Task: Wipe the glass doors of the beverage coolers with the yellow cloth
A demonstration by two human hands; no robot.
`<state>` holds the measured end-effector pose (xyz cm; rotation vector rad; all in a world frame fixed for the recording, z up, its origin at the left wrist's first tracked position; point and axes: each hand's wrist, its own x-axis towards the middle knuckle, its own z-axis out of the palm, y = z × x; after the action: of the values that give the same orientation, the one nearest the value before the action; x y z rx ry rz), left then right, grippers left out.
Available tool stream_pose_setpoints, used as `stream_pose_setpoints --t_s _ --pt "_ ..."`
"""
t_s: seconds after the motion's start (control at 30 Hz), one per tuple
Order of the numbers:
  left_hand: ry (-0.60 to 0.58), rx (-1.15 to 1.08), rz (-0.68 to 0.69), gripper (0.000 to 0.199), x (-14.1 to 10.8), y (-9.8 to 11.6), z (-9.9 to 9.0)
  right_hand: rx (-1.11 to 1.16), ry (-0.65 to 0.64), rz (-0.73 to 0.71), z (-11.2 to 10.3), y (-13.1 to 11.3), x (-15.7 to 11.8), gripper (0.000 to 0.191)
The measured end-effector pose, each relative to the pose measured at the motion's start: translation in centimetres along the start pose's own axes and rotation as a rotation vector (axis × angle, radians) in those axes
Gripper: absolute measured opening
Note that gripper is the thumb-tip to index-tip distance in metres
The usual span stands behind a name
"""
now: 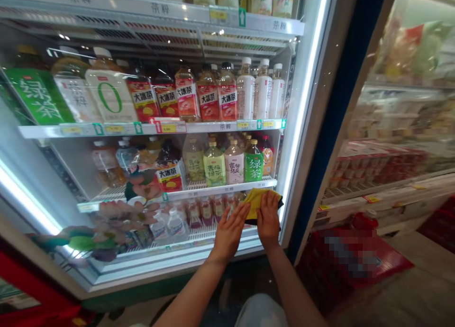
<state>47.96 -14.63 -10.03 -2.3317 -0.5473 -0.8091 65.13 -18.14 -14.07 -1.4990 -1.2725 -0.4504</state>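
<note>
Cloth (256, 201), yellow with some dark material at its edges, sits against the lower part of a cooler's glass door (64, 175), with both hands on it. Taking the cloth as the middle of my clock, the right hand (269, 222) comes in from five o'clock, fingers narrow, nearly together and laid flat over it. Can't tell whether its thumb is pinching any of the fabric. The left hand (227, 234) comes from eight o'clock, fingers slightly apart, thumb held wide, fingertips on the cloth's near edge.

My read on the step: a two-handed press-and-wipe stroke on the glass, right hand covering more of the cloth. Next move calls for flat fingers, even pressure and the fabric kept bunched under both hands, so bare skin doesn't drag on the door. Can't tell the stroke's direction from this.

Further out, behind the glass, there's a green bottle (253, 163) at twelve and clear bottles (176, 226) around nine or eight. Past those, toward nine, pinkish flowers (122, 213) show up on the door; print or reflection, can't tell. A bright light strip (311, 71) runs up toward one, a dark blue post (339, 99) at two, a red crate (387, 256) near four.
</note>
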Motion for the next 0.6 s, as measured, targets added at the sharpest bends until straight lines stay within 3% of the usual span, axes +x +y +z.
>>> stream_pose_setpoints --t_s 0.13,0.23,0.33,0.4,0.5,0.6 --pt "-0.015 0.026 -0.124 0.058 0.6 -2.4 -2.5 0.04 0.047 -0.006 2.1 -4.8 3.0 0.066" --pt "-0.048 0.055 -0.214 0.06 -2.4 -3.8 -3.3 0.085 -0.05 -0.069 3.8 -7.8 1.8 0.066" --pt "-0.087 0.069 -0.238 0.063 -6.0 -3.7 -2.7 0.079 -0.178 -0.157 4.2 -7.5 -1.2 0.061" --pt "-0.101 0.073 -0.22 0.063 -7.0 -3.2 -2.1 0.051 -0.196 -0.176 3.8 -6.2 -2.4 0.059" --pt "-0.109 0.061 -0.195 0.062 -5.9 -3.1 -2.0 0.0 -0.11 -0.177 3.0 -5.8 -1.5 0.064" --pt "-0.122 0.048 -0.247 0.064 -4.0 -4.4 -3.3 -0.064 -0.049 -0.184 3.3 -8.6 1.2 0.072"
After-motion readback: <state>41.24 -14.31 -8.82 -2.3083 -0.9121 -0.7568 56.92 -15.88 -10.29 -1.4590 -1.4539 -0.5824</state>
